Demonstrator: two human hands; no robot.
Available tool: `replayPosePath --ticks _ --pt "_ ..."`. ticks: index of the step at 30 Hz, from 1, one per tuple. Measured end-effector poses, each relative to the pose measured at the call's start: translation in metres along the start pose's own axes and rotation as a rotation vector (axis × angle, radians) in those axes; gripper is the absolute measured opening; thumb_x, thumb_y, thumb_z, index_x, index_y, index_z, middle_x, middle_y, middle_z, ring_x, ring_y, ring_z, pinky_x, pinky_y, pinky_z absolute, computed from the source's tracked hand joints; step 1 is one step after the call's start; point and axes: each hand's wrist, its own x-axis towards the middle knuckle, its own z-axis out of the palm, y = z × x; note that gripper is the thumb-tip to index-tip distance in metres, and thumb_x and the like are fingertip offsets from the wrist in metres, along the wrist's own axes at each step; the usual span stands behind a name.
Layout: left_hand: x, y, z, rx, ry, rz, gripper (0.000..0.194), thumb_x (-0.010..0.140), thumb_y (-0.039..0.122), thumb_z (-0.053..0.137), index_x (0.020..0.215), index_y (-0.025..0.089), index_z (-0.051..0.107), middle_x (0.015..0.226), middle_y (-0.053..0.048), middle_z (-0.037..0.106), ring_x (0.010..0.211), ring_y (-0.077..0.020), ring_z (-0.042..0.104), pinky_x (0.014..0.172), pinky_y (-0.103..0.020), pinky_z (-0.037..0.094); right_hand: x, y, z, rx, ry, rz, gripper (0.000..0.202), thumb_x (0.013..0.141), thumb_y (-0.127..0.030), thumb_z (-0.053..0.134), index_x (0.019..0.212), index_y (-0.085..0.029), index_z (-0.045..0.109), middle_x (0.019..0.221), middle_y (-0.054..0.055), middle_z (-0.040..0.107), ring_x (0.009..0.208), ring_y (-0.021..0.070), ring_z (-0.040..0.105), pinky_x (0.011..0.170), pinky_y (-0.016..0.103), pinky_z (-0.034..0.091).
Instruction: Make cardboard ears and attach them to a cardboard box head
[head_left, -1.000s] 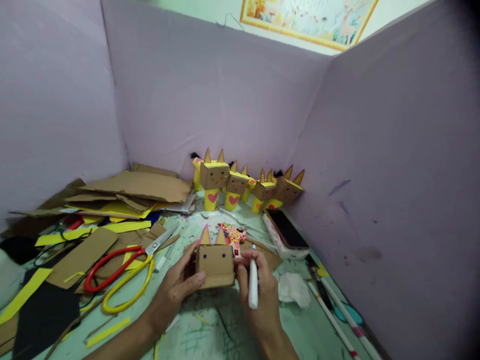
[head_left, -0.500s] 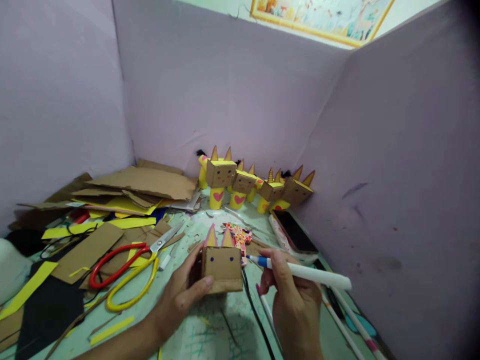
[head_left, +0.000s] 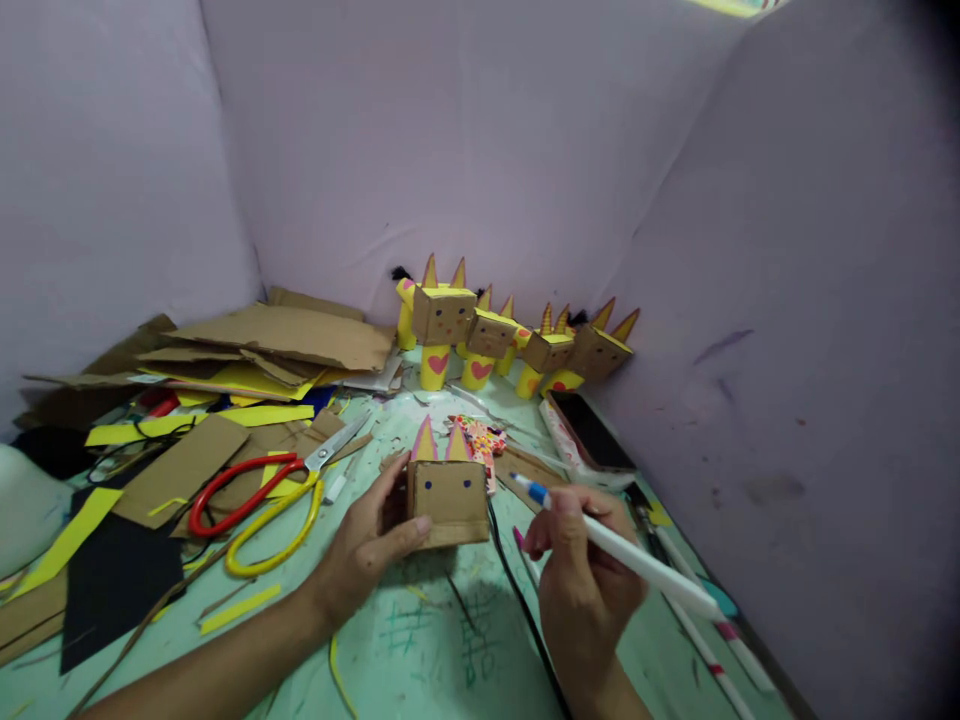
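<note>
My left hand grips a small cardboard box head by its left side, thumb on the front face. Two blue dots mark that face, and two yellow, pink-edged pointed ears rise from its top. Between the thumb and fingers of my right hand is a white marker with a blue collar. Its tip points toward the box from the right, apart from it. Behind the box lies a floral-patterned piece, partly covered by it.
Finished cardboard-headed figures with yellow bodies stand at the back. Scissors with red and yellow handles lie left, among cardboard sheets and yellow strips. A phone rests at the right, near more markers. A black cable runs along the table.
The marker tip has drawn back a little to the right of the box and now tilts more steeply. The whole view has tipped down slightly; the left hand keeps its hold.
</note>
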Motion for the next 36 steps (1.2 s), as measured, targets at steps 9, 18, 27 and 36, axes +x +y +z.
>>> replayPosePath --ticks 9,18,27,36 --pt "0.004 -0.005 -0.006 0.021 0.069 -0.019 0.073 0.072 0.034 0.070 0.136 0.015 0.038 0.134 -0.012 0.053 0.123 -0.0298 0.047 0.101 -0.037 0.041 -0.001 0.000 -0.002 0.040 -0.133 0.066 0.029 0.087 -0.041 0.053 0.083 -0.016 0.068 0.045 -0.006 0.049 0.040 0.0080 0.046 0.041 0.020 0.038" --pt "0.010 -0.002 -0.002 -0.044 0.301 -0.135 0.071 0.064 0.041 0.074 0.127 0.021 0.051 0.123 -0.006 0.063 0.119 -0.0317 0.052 0.100 -0.038 0.044 0.034 0.011 -0.040 -0.343 -0.255 -0.068 0.027 0.085 -0.024 0.053 0.111 -0.020 0.062 0.087 0.006 0.071 0.077 0.0193 0.067 0.071 0.034 0.053" --pt "0.008 0.005 0.001 0.096 0.324 -0.156 0.081 0.057 0.049 0.078 0.127 0.018 0.051 0.129 -0.006 0.059 0.120 -0.0335 0.050 0.105 -0.041 0.039 0.036 0.018 -0.171 -0.852 -0.447 -0.081 0.029 0.082 -0.023 0.053 0.107 -0.024 0.067 0.106 0.007 0.072 0.100 0.0262 0.066 0.087 0.044 0.050" --pt "0.005 0.022 0.009 0.105 0.602 0.068 0.082 0.058 0.036 0.077 0.131 0.020 0.044 0.130 -0.007 0.056 0.125 -0.0330 0.044 0.108 -0.044 0.034 0.038 0.004 -0.165 -0.651 0.028 0.187 0.026 0.083 -0.043 0.054 0.091 -0.020 0.061 0.090 0.009 0.071 0.086 0.0251 0.067 0.071 0.036 0.051"
